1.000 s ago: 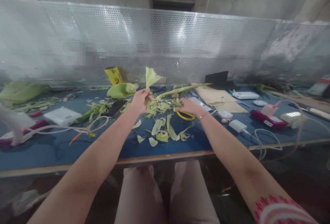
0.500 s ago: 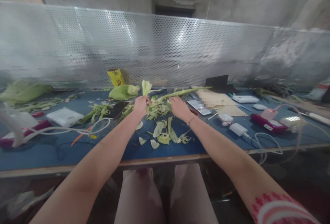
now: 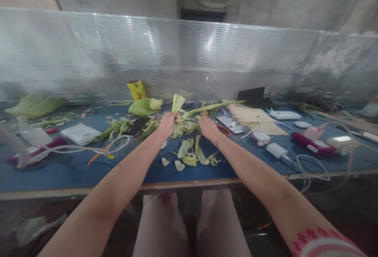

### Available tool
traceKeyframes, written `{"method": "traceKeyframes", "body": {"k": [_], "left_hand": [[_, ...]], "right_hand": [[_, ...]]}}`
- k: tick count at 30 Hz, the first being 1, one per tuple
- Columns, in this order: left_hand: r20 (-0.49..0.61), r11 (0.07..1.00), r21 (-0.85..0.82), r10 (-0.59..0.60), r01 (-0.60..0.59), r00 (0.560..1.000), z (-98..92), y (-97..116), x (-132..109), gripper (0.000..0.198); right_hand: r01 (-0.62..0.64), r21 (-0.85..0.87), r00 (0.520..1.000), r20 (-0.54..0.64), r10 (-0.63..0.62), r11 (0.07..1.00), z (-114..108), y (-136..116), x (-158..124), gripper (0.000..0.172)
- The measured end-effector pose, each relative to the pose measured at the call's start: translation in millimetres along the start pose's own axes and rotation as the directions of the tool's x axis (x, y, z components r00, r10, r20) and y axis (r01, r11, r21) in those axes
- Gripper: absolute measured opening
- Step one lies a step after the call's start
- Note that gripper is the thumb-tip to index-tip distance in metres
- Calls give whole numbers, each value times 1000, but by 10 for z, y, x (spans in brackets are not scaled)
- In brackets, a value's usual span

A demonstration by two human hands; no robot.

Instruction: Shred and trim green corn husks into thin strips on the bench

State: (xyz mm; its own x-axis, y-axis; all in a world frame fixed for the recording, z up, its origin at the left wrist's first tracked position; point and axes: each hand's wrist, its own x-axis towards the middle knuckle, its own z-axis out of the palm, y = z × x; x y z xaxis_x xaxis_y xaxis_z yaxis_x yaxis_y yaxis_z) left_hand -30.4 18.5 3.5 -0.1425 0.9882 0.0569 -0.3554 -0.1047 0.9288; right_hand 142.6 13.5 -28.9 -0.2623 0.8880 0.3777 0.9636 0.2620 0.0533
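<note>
My left hand (image 3: 168, 123) is closed around a bunch of pale green corn husk (image 3: 178, 102), whose flared end sticks up above the fingers. To the right, my right hand (image 3: 208, 127) rests at the edge of a pile of shredded husk strips (image 3: 184, 127), fingers bent down; what lies under the fingertips is hidden. A long green stalk-like strip (image 3: 215, 107) stretches behind it toward the right. Nearer to me lie several loose husk pieces (image 3: 189, 159). Behind my left hand is a green husk-wrapped corn cob (image 3: 143, 107), lying on its side.
A yellow box (image 3: 137, 90) stands by the perforated metal screen (image 3: 203, 48). On the blue table (image 3: 124, 178) lie a dark phone (image 3: 138, 126), a white power bank (image 3: 81, 134), cables, brown paper (image 3: 251, 114), a charger (image 3: 277, 150) and purple devices (image 3: 313, 144). More husk (image 3: 37, 105) lies far left.
My left hand, still gripping the husk, has shifted slightly in the view. The right hand's fingers are more bent over the pile than before. The whole view has shifted a little.
</note>
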Motion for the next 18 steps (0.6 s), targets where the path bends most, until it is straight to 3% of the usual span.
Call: {"method": "traceKeyframes", "body": {"k": [3,6,9,12,14,18], "left_hand": [[21,1000,16,-2,2,1000,2,-16,2,16],[34,999,34,0,-1,999,14,-2,-4,15],[43,999,50,3,-5,999,25,20,-19,17],[56,999,48,8,-10,998,30,26,-38,19],[66,999,46,7,-10,998,35,22,-51,20],[95,999,40,-5,1,995,58,7,-73,20]], "right_hand": [[-21,243,994,-102,47,970,-27,111,15,25],[24,505,975,-202,91,863,-109,219,0,19],[46,595,952,-269,146,803,-257,259,-34,16],[70,662,954,-264,144,746,-439,239,-79,9],[94,758,975,-200,93,645,-550,219,-121,6],[120,926,993,-113,-42,359,-709,210,-222,19]]}}
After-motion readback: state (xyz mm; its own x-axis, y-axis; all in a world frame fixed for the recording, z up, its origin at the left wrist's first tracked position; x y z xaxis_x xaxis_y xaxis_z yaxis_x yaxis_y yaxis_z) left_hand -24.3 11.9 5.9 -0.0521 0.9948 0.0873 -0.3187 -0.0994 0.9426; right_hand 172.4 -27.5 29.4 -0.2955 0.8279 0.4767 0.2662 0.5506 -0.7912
